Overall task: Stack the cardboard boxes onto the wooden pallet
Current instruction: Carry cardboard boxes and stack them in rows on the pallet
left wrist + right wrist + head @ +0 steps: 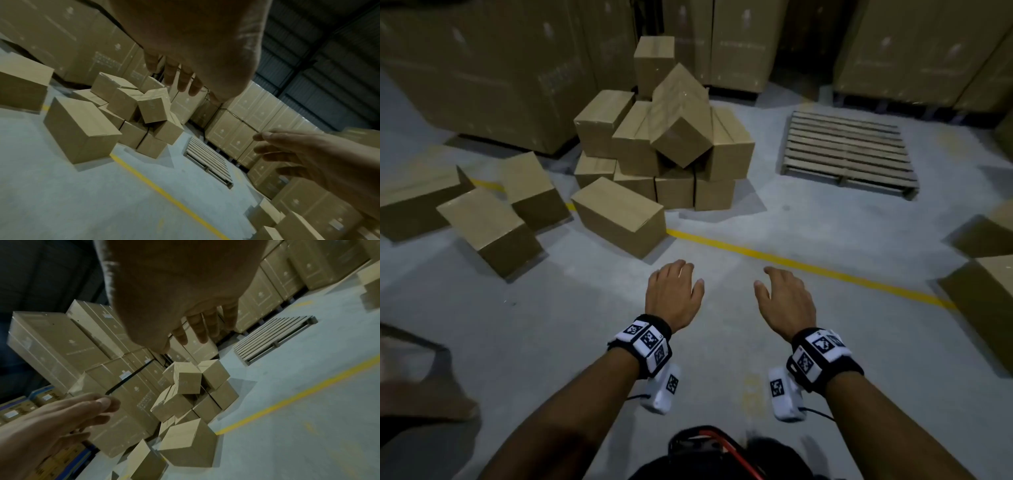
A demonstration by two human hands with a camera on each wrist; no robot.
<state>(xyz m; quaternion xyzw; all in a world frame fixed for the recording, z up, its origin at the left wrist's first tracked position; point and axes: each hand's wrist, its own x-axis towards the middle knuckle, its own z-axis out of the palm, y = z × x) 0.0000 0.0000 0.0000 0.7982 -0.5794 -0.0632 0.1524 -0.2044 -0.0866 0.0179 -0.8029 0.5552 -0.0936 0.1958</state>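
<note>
1. Brown cardboard boxes (664,144) are seen heaped in a loose pile on the grey concrete floor (808,222), with a tilted box (679,116) lying crookedly on top and a nearest box (619,216) set on the floor in front of the pile.
2. The wooden pallet (849,154) is found to the right of the pile, well apart from it, and nothing is carried on its slats.
3. The left hand (674,298) and the right hand (784,301) are held out over the floor, fingers loosely spread, and nothing is gripped by either.
4. The step in hand is judged to be the approach to a first box; no stacking appears to have been done yet.
5. A two-handed grip on opposite sides of the nearest box is likely called for next, followed by a carry across the yellow line (791,263) to the pallet.
6. The boxes are plain, matt and sharp-edged, with taped seams; the pallet is made of pale, evenly spaced slats.
7. Larger wrapped cartons (482,68) are stacked behind.
</note>
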